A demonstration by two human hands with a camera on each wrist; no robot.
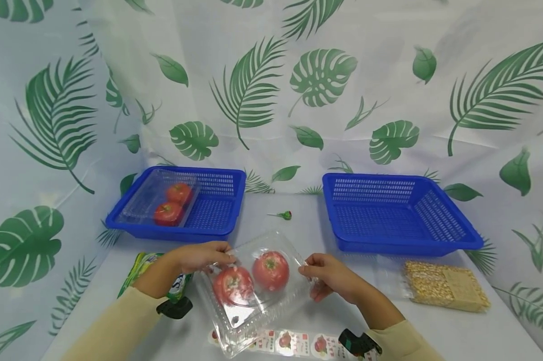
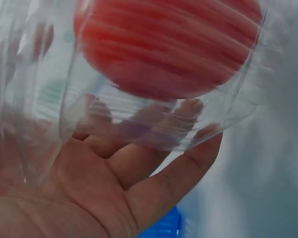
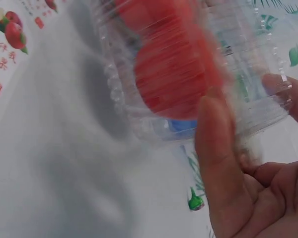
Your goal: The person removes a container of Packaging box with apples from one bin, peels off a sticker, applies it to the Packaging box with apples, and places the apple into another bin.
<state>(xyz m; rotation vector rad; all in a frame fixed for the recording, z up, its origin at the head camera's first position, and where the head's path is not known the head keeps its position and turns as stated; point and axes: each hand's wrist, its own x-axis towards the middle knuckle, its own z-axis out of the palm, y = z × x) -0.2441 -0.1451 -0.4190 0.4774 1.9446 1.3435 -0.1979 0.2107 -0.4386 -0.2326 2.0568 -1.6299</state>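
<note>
Tomatoes, two of them, sit inside the clear plastic box that you hold up, tilted, over the strip of stickers. Its lowest corner hangs over the strip's left end. Your left hand grips the box's edge, past the strip. Your right hand pinches the other side, also past the strip.

The box looks thin and light, so most of the weight should come from the tomatoes. Its walls will likely bend and crackle if you squeeze hard. Smooth plastic may slip, and round tomatoes could roll to the low corner and bruise. The bumpy rim looks like the best spot, one hand each side, fingers tucked under. Don't push on the top; it may dent. I can't tell if the lid is snapped, so pinch both layers together.
</note>
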